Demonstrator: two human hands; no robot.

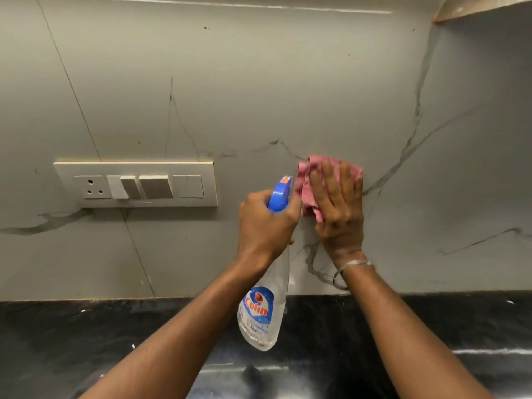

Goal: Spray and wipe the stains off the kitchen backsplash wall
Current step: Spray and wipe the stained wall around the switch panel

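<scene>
The grey marble-veined backsplash wall (259, 90) fills the view, with small dark specks near its top. My left hand (266, 223) grips the neck of a clear spray bottle (263, 309) that has a blue trigger head and a blue label; the nozzle points at the wall. Just to its right, my right hand (338, 205) lies flat with spread fingers, pressing a crumpled pink cloth (306, 185) against the wall. The cloth is partly hidden under the palm.
A cream switch panel (66, 171) with a socket and several switches is fixed to the wall at the left. A black stone countertop (86, 335) runs along the bottom. A cabinet corner (460, 10) shows at the top right.
</scene>
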